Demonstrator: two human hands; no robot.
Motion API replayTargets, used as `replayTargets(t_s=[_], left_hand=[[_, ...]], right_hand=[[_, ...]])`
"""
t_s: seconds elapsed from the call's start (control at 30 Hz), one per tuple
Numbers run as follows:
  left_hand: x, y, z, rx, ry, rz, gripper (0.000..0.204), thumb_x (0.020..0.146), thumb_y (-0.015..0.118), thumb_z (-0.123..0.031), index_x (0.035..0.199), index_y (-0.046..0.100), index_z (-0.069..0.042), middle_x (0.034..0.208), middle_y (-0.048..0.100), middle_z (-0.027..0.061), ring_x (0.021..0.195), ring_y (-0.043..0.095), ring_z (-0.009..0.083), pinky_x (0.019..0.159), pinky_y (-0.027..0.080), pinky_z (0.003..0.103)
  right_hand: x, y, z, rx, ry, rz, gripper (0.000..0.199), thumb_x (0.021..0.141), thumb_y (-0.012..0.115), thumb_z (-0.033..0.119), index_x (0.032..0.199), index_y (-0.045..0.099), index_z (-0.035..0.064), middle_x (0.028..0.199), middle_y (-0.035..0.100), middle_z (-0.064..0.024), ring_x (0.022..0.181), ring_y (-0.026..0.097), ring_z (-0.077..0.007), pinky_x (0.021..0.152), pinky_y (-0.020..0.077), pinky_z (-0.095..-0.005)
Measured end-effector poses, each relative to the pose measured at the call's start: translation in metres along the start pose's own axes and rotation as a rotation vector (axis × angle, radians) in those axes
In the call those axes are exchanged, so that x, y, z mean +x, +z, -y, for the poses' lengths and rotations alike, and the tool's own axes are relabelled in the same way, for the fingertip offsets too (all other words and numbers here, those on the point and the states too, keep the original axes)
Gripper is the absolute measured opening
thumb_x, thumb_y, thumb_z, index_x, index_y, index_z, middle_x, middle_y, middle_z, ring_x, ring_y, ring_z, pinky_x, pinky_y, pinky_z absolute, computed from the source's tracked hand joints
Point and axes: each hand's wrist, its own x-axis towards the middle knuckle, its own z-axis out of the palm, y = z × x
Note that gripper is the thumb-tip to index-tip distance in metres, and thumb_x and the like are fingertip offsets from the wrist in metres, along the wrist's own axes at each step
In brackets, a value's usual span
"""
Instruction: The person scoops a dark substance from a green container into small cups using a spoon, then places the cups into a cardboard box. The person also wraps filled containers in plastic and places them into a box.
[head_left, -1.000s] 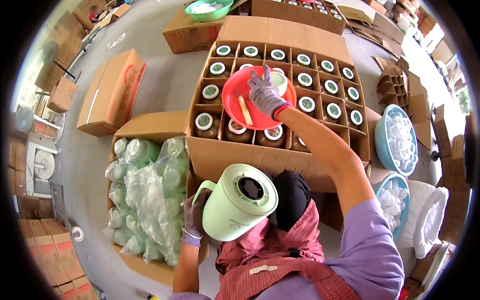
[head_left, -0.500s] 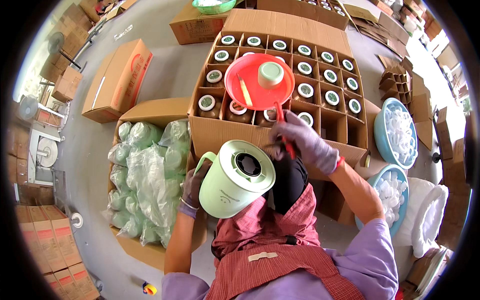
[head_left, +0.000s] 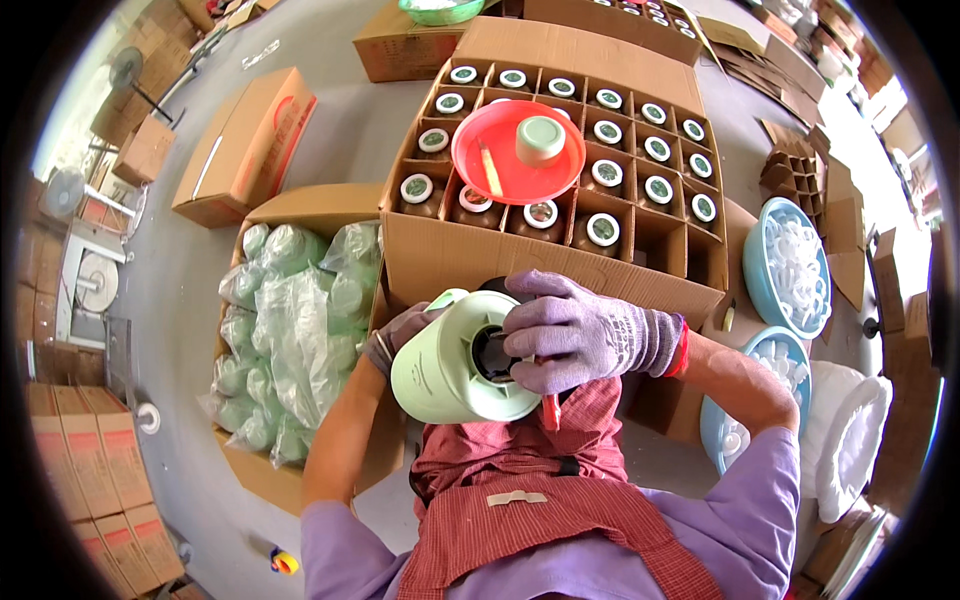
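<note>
A light green jug (head_left: 435,378) with a drawn face on its side lies tilted over my lap. My gloved left hand (head_left: 400,335) is closed on its handle at the left. The jug's round end has a dark opening (head_left: 492,355) and faces right. My gloved right hand (head_left: 575,335) is at that opening, its fingers bent over the rim. The end of a red tool (head_left: 551,412) sticks out below the right hand; the rest is hidden in the grip, so its kind cannot be told.
Ahead stands a divided carton (head_left: 540,262) of white-capped containers, topped by a red tray (head_left: 510,185) holding a yellow-handled tool and green cup. At left, a carton holds plastic-wrapped green jugs (head_left: 310,330). Blue basins (head_left: 790,265) of white parts stand at right.
My right hand has come down from beside the red tray to the jug's opening, bringing the red tool. The jug has tipped further, its opening turning to the right.
</note>
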Motion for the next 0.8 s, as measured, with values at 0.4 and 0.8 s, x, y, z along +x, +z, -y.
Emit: replayTargets(t_s=[0.4, 0.8], left_hand=[[-0.040, 0.036, -0.007, 0.660, 0.354, -0.385, 0.033, 0.095, 0.060, -0.028, 0.102, 0.070, 0.002, 0.091, 0.071, 0.0061, 0.081, 0.065, 0.0110, 0.073, 0.051, 0.027], [-0.085, 0.107, 0.012, 0.924, 0.205, -0.701, 0.043, 0.087, 0.059, -0.006, 0.129, 0.056, 0.000, 0.099, 0.070, 0.0166, 0.084, 0.069, 0.0215, 0.080, 0.053, 0.033]], right_hand=[[-0.025, 0.026, 0.027, 0.182, 0.843, -0.138, 0.021, 0.088, 0.068, 0.018, 0.095, 0.052, 0.0058, 0.076, 0.057, -0.0156, 0.068, 0.061, -0.0374, 0.057, 0.0494, -0.0434], [-0.043, 0.004, -0.097, -0.096, 0.965, 0.034, 0.020, 0.089, 0.063, 0.021, 0.100, 0.057, 0.0058, 0.085, 0.064, -0.0137, 0.081, 0.064, -0.0348, 0.070, 0.0510, -0.0421]])
